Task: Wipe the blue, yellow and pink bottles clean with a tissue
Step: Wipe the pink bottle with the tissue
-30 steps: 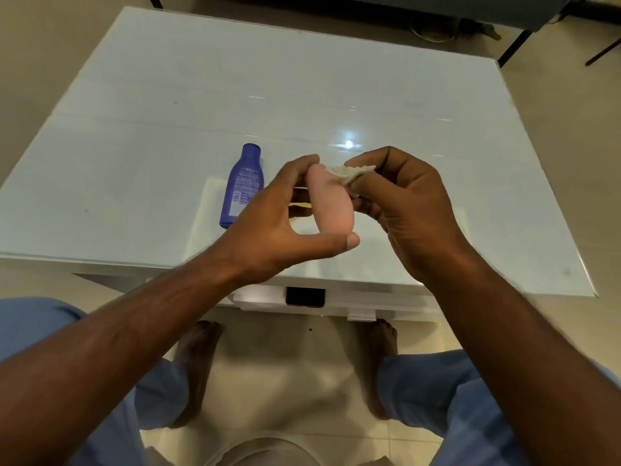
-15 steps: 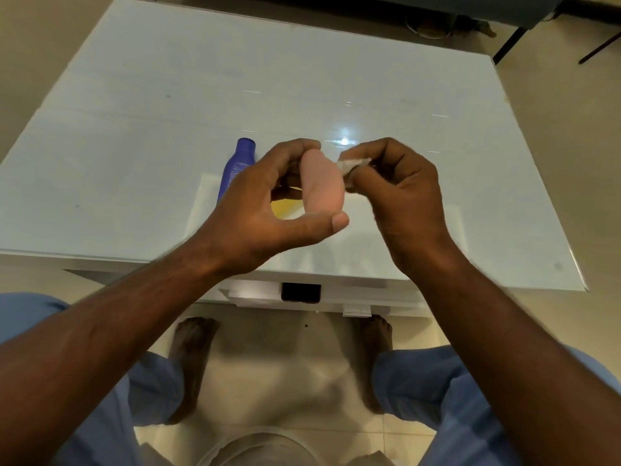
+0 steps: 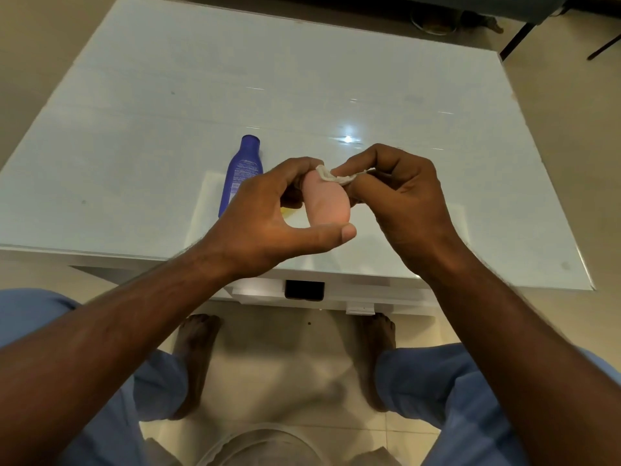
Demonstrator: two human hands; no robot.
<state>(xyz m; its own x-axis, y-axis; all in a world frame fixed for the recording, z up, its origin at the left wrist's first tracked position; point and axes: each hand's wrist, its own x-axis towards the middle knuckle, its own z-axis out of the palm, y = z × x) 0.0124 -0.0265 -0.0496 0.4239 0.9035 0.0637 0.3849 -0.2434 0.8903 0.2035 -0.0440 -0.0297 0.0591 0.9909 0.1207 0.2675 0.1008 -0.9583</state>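
home; tiled floor (image 3: 279, 358), glass table (image 3: 302, 79)

Glossy white table (image 3: 437, 196) on beige tiled floor (image 3: 279, 358) — lamp glare.

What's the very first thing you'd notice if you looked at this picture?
Two hands meet in the middle, above the near edge of the white table. The left hand holds a pink bottle, and the right hand presses a crumpled white tissue on its top. Just behind the left hand, a blue bottle lies flat on the table.
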